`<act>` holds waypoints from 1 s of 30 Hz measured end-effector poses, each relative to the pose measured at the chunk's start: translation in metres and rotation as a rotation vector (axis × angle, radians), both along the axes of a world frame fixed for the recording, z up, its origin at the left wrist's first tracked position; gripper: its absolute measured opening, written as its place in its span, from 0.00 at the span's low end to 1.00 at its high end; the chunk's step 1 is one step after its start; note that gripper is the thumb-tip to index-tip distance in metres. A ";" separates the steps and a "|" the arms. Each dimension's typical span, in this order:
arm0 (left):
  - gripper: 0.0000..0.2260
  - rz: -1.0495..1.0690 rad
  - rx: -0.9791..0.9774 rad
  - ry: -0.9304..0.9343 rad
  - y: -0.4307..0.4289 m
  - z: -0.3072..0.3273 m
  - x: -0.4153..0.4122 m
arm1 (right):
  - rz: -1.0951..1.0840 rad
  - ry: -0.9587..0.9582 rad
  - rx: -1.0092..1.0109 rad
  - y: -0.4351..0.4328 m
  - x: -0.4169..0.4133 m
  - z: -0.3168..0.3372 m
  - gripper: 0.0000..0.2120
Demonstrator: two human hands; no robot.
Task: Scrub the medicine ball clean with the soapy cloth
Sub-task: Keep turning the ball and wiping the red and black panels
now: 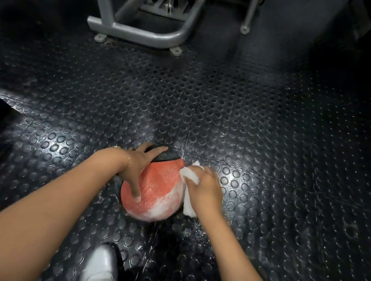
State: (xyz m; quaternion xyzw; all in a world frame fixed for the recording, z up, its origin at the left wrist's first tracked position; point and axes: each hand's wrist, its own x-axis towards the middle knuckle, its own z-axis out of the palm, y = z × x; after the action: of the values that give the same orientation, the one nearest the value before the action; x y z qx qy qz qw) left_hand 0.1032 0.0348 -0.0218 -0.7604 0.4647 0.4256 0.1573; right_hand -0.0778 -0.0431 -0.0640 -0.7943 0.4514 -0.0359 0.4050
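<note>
Medicine ball (pixel 156 192) sits on the studded floor (pixel 269 147) between both hands. Left hand (pixel 139 167) is splayed flat over the top, and right hand (pixel 207 190) grips the soapy cloth (pixel 190 174) against its sudsy right side.

Red-and-black medicine ball (pixel 153 189), white cloth (pixel 190 177), black studded floor (pixel 228 103), white shoe (pixel 99 265)

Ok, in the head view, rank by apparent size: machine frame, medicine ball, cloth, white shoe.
1. machine frame
2. medicine ball
3-4. white shoe, then cloth: unsure, since the shoe is nearer the camera and the right hand hides part of the cloth.
</note>
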 end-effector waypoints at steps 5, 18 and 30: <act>0.63 0.039 -0.016 0.034 0.000 -0.003 0.005 | -0.012 -0.001 -0.015 -0.004 -0.001 -0.004 0.14; 0.61 0.193 -0.080 0.079 -0.009 -0.008 0.009 | -0.012 0.030 -0.110 -0.010 0.012 0.011 0.17; 0.58 0.319 -0.111 0.081 -0.002 -0.007 0.007 | 0.032 0.006 -0.247 0.001 0.015 0.008 0.17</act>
State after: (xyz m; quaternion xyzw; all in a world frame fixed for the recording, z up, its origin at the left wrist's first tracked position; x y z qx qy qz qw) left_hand 0.1105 0.0333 -0.0285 -0.8143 0.3668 0.4491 0.0264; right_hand -0.0629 -0.0418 -0.0559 -0.8454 0.4319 -0.0824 0.3034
